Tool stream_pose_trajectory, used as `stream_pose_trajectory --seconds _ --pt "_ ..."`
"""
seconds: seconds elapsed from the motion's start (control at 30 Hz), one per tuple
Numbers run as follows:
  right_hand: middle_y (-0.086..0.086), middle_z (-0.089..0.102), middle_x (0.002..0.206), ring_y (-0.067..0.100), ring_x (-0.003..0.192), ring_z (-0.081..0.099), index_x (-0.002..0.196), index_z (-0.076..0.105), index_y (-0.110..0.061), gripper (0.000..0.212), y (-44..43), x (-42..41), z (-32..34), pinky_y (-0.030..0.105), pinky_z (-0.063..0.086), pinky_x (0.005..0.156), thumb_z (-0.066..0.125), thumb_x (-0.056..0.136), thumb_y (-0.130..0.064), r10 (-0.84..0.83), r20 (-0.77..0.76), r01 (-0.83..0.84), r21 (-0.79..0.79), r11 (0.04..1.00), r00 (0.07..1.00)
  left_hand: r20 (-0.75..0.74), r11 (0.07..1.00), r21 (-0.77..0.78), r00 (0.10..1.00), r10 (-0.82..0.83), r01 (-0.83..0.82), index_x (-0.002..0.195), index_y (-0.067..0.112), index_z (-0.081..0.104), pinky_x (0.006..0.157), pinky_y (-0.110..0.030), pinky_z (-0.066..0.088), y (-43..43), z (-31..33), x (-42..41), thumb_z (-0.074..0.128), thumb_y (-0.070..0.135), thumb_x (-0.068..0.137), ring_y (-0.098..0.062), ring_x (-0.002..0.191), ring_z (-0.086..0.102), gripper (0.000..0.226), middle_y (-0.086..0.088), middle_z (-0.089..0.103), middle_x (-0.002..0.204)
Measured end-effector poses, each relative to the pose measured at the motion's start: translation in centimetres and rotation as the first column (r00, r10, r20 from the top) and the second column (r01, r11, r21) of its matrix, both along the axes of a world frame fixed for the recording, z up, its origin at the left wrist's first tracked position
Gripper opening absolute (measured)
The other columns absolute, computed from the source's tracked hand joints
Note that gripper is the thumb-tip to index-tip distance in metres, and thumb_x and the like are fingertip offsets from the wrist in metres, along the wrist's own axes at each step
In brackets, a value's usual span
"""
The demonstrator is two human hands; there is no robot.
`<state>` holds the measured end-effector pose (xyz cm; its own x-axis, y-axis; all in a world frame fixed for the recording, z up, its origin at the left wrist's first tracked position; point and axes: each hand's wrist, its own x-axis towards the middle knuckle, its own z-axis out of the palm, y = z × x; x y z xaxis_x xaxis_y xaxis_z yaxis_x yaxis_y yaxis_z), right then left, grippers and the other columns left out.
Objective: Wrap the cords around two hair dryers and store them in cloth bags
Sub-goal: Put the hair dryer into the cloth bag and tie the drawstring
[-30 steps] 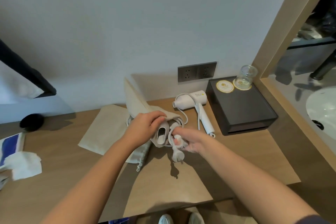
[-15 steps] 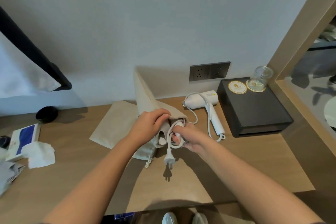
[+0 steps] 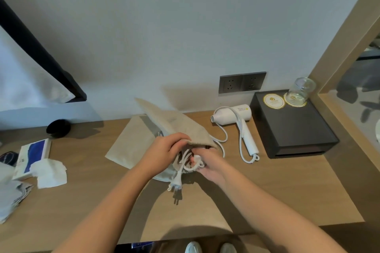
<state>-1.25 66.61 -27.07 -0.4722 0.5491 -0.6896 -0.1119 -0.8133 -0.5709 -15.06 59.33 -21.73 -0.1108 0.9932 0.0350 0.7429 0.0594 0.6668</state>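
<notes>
Nearest you, two white shoes [image 3: 193, 247] show below the desk [image 3: 287, 191] edge. Just above the desk top, one plug [image 3: 176, 181] dangles from the cord [image 3: 190, 167] looped at the mouth of the cloth bag [image 3: 176, 125].

Both your hands are on that bundle. Your left hand [image 3: 164, 150] has its fingers curled over the bag's upper rim, gripping the fabric. Your right hand [image 3: 211, 165] has its fingers closed round the white cord loops at the opening. The first hair dryer is hidden inside the bag; only its cord and plug show.

There are two bags. The second cloth bag [image 3: 127, 146] lies flat on the desk, partly under the held one. To the left lie one crumpled tissue [image 3: 51, 172], one blue-and-white packet [image 3: 35, 150] and, farther back, one black round object [image 3: 58, 128].

Beyond your hands to the right, the second hair dryer [image 3: 236, 113] lies on its side with its cord trailing loose. Just beside it is one black box [image 3: 294, 129] carrying two round coasters [image 3: 273, 100], with one glass [image 3: 302, 89] on the right-hand one. On the wall is one double socket plate [image 3: 242, 82].

Half a second ago the pale end of the first dryer showed between your hands. The bag's rim now covers it, and the bag's far end leans lower. The second dryer lies where it did.
</notes>
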Motion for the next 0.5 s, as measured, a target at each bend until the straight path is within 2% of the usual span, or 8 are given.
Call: stream_pose_trajectory --seconds 0.07,0.17,0.23,0.3,0.37,0.43,0.5 --pt "0.014 0.055 0.077 0.017 0.057 0.055 0.104 0.053 0.002 0.017 -0.1 0.0 0.2 0.024 0.047 0.043 0.044 0.094 0.012 -0.070 -0.129 0.059 -0.089 0.994 0.989 0.028 0.998 -0.041 0.999 0.047 -0.046 0.103 0.026 0.068 0.065 -0.014 0.041 -1.0 -0.6 -0.8 0.050 0.025 0.099 0.004 0.071 0.059 0.019 0.022 0.064 0.077" --pt "0.013 0.056 0.071 0.014 0.048 0.055 0.097 0.055 0.002 0.012 -0.6 -0.6 -0.1 0.022 0.044 0.041 0.047 0.094 0.011 -0.045 -0.035 0.044 -0.014 0.999 0.998 0.069 0.997 -0.011 0.995 0.071 -0.070 0.102 0.025 0.068 0.066 -0.011 0.042 -1.4 -0.1 -1.3 0.050 0.023 0.099 0.000 0.075 0.060 0.018 0.016 0.067 0.082" --pt "0.011 0.055 0.069 0.014 0.050 0.052 0.088 0.056 -0.003 0.015 -0.9 -1.0 -0.2 0.024 0.043 0.044 0.048 0.096 0.007 -0.009 0.030 0.008 0.025 1.000 1.000 0.050 0.997 -0.003 0.995 0.082 -0.082 0.102 0.025 0.067 0.064 -0.011 0.042 -1.6 0.1 -1.5 0.050 0.024 0.098 0.002 0.073 0.060 0.017 0.018 0.067 0.082" --pt "0.011 0.058 0.074 0.014 0.054 0.056 0.089 0.058 -0.005 0.016 -0.9 -1.1 -0.2 0.026 0.048 0.049 0.048 0.096 0.006 0.006 0.023 -0.006 0.007 1.000 1.000 0.007 0.991 -0.034 0.991 0.132 -0.132 0.101 0.027 0.066 0.059 -0.013 0.040 -2.0 -0.4 -1.9 0.052 0.026 0.098 0.004 0.065 0.058 0.015 0.019 0.065 0.076" --pt "0.012 0.064 0.084 0.016 0.068 0.061 0.097 0.061 -0.005 0.013 -0.8 -0.9 -0.4 0.032 0.056 0.065 0.051 0.096 0.004 0.061 -0.001 -0.061 0.005 0.998 0.998 -0.009 0.978 -0.068 0.981 0.195 -0.195 0.100 0.029 0.065 0.056 -0.014 0.038 -2.6 -0.9 -2.3 0.054 0.027 0.096 0.004 0.059 0.057 0.012 0.017 0.062 0.068" --pt "0.014 0.070 0.100 0.023 0.089 0.067 0.107 0.063 -0.004 0.016 -0.8 -0.6 -0.3 0.039 0.056 0.086 0.058 0.093 0.002 0.145 -0.034 -0.142 0.065 0.988 0.989 -0.006 0.971 -0.064 0.973 0.230 -0.230 0.099 0.027 0.064 0.055 -0.012 0.039 -2.9 -0.9 -2.4 0.055 0.025 0.096 0.009 0.058 0.056 0.010 0.017 0.060 0.067" --pt "0.014 0.070 0.114 0.026 0.106 0.067 0.114 0.063 -0.003 0.024 -1.0 -0.2 0.3 0.039 0.054 0.095 0.064 0.090 0.000 0.233 -0.054 -0.223 0.148 0.963 0.971 0.016 0.961 -0.046 0.962 0.273 -0.272 0.098 0.025 0.065 0.054 -0.011 0.039 -2.8 -0.5 -2.6 0.055 0.023 0.096 0.011 0.058 0.055 0.011 0.018 0.059 0.066"
